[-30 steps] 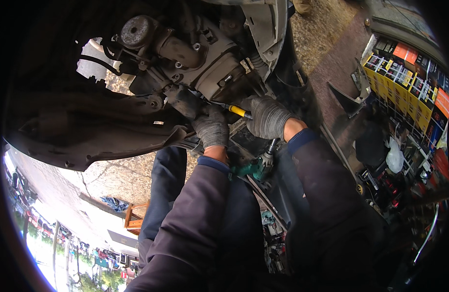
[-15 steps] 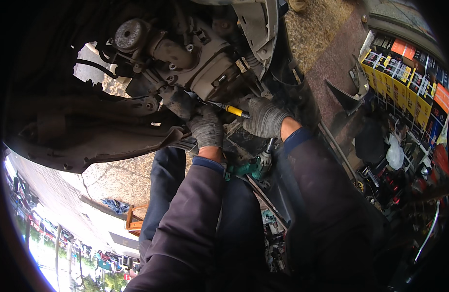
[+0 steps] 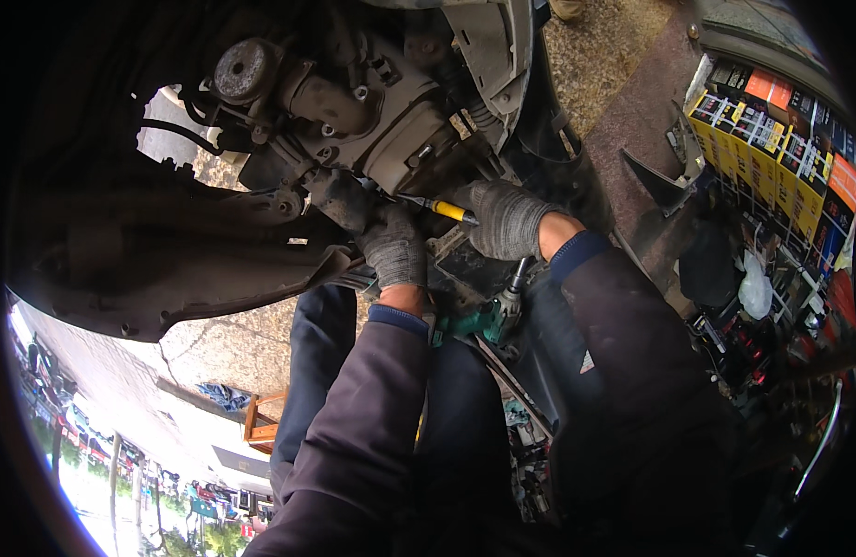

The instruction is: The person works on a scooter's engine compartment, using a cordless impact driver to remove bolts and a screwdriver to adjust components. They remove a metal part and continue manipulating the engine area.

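Both my hands wear grey knit gloves and work low on a dusty engine point(image 3: 354, 121) under dark body panels. My right hand point(image 3: 512, 221) is closed round a slim yellow-handled tool point(image 3: 445, 210) with a black end. Its thin metal tip points left into the gap beneath the engine casing; whether it is a screwdriver or pliers I cannot tell. Close to that tip, my left hand point(image 3: 394, 249) reaches in against a dark, dirty engine part point(image 3: 340, 200). Its fingertips are hidden, so its grip does not show. Below the hands lies a green power tool point(image 3: 484, 320) with a metal nose.
A dark, curved plastic panel point(image 3: 168, 278) spans the left side. At the right stand yellow and black boxes point(image 3: 771, 176), with a white plastic bag point(image 3: 755, 288) and assorted tools below them. A wooden stool point(image 3: 261, 422) stands on the lower left.
The view has shifted slightly. Both hands stay at nearly the same spot on the engine, and the yellow-handled tool keeps almost the same angle. My right forearm has swung slightly right.
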`<state>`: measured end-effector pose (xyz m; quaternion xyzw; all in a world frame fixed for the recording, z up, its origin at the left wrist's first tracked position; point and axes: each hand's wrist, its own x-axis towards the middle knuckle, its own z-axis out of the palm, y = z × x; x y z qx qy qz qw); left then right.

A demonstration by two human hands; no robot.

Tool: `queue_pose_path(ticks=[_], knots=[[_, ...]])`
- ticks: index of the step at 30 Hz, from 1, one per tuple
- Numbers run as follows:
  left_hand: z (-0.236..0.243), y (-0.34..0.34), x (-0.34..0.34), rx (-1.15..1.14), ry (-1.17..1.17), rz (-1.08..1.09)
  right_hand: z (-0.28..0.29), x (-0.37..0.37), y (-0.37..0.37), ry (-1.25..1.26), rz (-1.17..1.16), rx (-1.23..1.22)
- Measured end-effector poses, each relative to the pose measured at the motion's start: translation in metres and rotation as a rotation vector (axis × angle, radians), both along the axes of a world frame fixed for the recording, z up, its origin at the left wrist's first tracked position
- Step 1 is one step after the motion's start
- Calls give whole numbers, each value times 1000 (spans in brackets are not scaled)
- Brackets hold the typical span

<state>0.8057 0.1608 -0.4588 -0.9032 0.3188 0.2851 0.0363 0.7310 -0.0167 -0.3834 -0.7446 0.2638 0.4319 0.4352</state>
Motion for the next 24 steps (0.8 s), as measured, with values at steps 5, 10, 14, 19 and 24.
queue_pose_path(ticks=[5,10,14,19,24], knots=[[-4,3,-1,-178,-30,154,-26,0,-2,107,100,79],[4,1,1,4,15,42,-41,0,1,128,230,99],[9,-6,2,20,-37,0,-39,-3,2,157,234,143],[18,-11,4,8,82,81,-46,1,11,-133,507,33],[23,-14,11,-57,40,-35,-51,-1,5,-15,399,44]])
